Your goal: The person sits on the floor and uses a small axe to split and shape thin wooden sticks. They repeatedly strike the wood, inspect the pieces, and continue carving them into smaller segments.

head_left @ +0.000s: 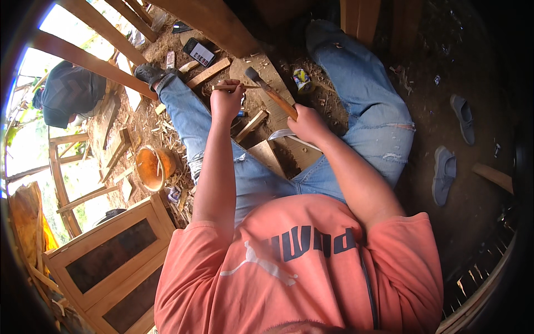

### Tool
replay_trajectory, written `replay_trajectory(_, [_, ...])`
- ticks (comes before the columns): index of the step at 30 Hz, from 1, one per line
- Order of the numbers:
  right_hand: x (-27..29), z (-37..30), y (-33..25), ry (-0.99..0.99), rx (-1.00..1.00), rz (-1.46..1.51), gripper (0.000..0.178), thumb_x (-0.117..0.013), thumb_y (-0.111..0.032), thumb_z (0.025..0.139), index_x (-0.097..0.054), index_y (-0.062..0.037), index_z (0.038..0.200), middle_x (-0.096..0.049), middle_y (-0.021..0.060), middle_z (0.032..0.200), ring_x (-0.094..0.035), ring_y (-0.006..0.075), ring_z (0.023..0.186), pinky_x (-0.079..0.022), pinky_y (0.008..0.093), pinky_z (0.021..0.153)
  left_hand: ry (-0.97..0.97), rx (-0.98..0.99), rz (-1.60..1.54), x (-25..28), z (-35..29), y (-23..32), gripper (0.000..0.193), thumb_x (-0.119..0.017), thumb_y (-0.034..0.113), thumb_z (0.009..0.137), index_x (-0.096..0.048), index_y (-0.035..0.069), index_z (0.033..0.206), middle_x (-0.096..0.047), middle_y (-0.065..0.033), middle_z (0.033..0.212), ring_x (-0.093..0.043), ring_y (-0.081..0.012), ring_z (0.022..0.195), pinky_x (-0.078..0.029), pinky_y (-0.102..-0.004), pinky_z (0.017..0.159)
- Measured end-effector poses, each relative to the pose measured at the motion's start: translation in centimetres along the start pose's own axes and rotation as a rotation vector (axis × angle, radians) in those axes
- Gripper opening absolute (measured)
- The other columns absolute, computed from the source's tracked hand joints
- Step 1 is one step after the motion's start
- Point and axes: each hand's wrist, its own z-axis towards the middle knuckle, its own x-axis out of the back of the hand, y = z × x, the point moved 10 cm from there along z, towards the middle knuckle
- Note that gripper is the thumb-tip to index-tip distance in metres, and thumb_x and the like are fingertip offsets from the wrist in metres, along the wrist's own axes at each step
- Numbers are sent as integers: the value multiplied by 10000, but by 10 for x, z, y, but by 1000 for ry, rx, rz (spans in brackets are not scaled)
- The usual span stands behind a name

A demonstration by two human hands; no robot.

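Observation:
My left hand (227, 103) is closed around a thin wooden stick (222, 87) that lies crosswise in the fingers. My right hand (308, 124) grips a hammer by its wooden handle (282, 103). The dark hammer head (252, 74) is up to the right of the stick's end; whether they touch I cannot tell. Under both hands, a wide wooden board (278, 116) lies between my legs. A pale curved blade (280, 134) rests just left of my right hand, partly hidden. Nearer my body is a wooden block (266, 156).
Several wood offcuts and shavings cover the floor. A phone (199, 52) lies ahead, a yellow can (302, 80) near my right leg. To the left are an orange bucket (153, 168), a wooden panelled frame (114, 253) and another person (75, 92). Shoes (444, 177) lie at right.

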Motion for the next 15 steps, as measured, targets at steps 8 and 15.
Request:
replay_trajectory(8, [7,6,0,34,-3,153,381,-686,-290,941,-677,23,1156,-739,301,1073,-707,487,1049,-557,548,931,17,-53,166,7,-3,22,172,-801,159,937,-727,18,1003,-788,-126,875,-759,-203,787,-585,-341,718])
replay_trajectory(15, [-1,4,-2,0,-17,53,385,-684,-293,942,-672,29,1153,-732,316,1063,-708,496,1032,-560,556,913,44,-74,221,6,-5,24,183,-791,182,949,-732,23,1016,-800,-148,903,-782,-246,819,-593,-360,728])
